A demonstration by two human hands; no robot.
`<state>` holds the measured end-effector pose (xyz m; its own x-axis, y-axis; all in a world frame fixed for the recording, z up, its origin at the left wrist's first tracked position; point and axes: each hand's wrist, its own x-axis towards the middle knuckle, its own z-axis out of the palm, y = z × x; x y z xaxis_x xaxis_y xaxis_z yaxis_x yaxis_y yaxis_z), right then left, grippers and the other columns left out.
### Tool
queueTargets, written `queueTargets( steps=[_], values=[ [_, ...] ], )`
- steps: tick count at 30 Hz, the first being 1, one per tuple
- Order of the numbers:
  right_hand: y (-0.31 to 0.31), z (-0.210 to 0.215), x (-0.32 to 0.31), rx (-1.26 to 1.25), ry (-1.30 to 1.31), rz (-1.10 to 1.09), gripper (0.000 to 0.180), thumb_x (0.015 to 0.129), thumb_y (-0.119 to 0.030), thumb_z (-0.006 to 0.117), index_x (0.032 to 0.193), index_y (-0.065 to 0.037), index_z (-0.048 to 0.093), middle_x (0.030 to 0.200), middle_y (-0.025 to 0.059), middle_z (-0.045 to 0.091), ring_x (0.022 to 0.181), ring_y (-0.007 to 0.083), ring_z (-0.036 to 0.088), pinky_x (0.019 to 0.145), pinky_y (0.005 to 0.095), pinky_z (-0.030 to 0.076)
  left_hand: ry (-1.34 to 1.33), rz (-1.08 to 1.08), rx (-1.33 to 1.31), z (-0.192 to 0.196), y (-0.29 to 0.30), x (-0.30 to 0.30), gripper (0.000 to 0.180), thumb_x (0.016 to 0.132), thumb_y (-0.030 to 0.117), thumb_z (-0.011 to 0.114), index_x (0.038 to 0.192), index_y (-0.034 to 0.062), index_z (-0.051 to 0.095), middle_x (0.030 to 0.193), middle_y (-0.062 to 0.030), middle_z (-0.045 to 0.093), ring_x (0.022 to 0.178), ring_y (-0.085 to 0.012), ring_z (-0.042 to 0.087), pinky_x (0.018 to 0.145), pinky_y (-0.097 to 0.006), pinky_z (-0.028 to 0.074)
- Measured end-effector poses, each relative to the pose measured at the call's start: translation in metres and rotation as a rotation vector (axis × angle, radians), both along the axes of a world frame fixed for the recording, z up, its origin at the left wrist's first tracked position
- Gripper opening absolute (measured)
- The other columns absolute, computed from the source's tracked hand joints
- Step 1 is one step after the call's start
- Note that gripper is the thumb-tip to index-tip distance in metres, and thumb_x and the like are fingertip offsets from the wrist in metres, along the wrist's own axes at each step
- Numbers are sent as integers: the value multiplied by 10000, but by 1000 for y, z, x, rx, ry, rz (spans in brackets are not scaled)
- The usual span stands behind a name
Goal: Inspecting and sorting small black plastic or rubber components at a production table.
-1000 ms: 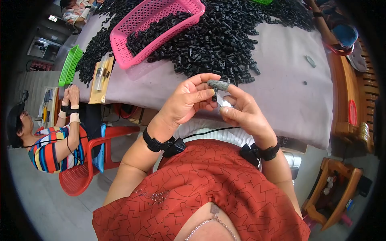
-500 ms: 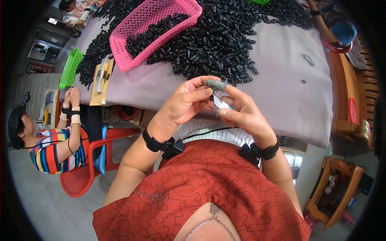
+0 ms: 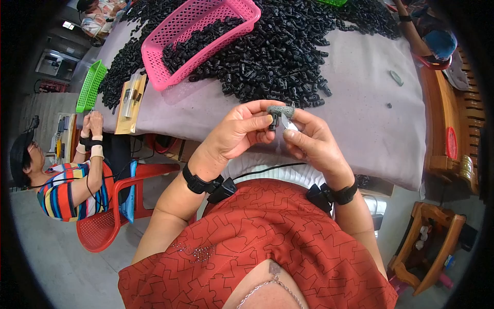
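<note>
Both my hands meet in front of my chest, over the near edge of the cloth-covered table. My left hand (image 3: 237, 129) pinches a small black plastic part (image 3: 274, 123) between thumb and fingers. A grey textured finger sleeve (image 3: 279, 110) sits at the tip of its index finger. In my right hand (image 3: 315, 140), thumb and fingers close on a small flat whitish blade-like piece (image 3: 289, 124), held against or right beside the black part. Fingers hide most of both pieces.
Beyond my hands spreads a big heap of black plastic parts (image 3: 278, 62), with a pink basket (image 3: 164, 77) on it. A green basket (image 3: 92, 85) and a yellow card (image 3: 126, 116) lie left. A grey-green piece (image 3: 395, 77) rests right. A co-worker (image 3: 72, 185) sits at left; others work farther off.
The whitish piece has tilted and shifted slightly right, and more of the black part shows below the grey sleeve. My right fingers have moved a little; the left hand stays nearly in place.
</note>
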<state>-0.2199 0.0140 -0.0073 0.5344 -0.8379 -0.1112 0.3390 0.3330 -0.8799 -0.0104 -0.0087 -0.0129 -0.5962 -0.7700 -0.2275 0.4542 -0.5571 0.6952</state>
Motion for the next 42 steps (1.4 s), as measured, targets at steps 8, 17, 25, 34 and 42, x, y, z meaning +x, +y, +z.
queueTargets(
  steps=[8, 17, 25, 34, 42],
  values=[
    [-1, 1, 1, 21, 21, -57, 355, 928, -86, 591, 1260, 22, 528, 748, -29, 539, 544, 20, 408, 466, 175, 314, -20, 35, 7, -3, 0, 3, 409, 914, 120, 635, 1289, 2, 523, 1033, -56, 652, 766, -113, 633, 711, -221, 540],
    [1, 0, 1, 17, -57, 52, 437, 920, -98, 610, 1328, -16, 474, 775, -32, 532, 559, 17, 424, 462, 173, 312, -4, 35, -5, 0, 1, 1, 398, 916, 117, 631, 1282, 6, 524, 1034, -60, 654, 772, -113, 632, 715, -224, 542],
    [0, -2, 1, 3, 18, 45, 440, 922, -127, 615, 1322, -8, 478, 833, -22, 565, 583, 16, 446, 471, 158, 330, 1, -11, -14, -1, 2, -1, 409, 920, 114, 626, 1299, 12, 513, 1039, -64, 653, 781, -101, 630, 700, -216, 545],
    [1, 1, 2, -8, 5, 35, 418, 922, -136, 615, 1302, -11, 491, 901, -6, 588, 614, 19, 462, 481, 159, 345, 16, -19, -32, -3, 2, -1, 408, 920, 110, 625, 1299, 9, 512, 1034, -62, 652, 786, -100, 624, 689, -213, 535],
    [1, -1, 4, 12, 42, 22, 377, 930, -140, 605, 1274, -22, 507, 759, -27, 545, 569, 11, 438, 467, 163, 312, 16, -11, 11, -6, 1, -1, 394, 923, 117, 621, 1289, 12, 520, 1025, -62, 653, 773, -101, 625, 692, -212, 537]
  ],
)
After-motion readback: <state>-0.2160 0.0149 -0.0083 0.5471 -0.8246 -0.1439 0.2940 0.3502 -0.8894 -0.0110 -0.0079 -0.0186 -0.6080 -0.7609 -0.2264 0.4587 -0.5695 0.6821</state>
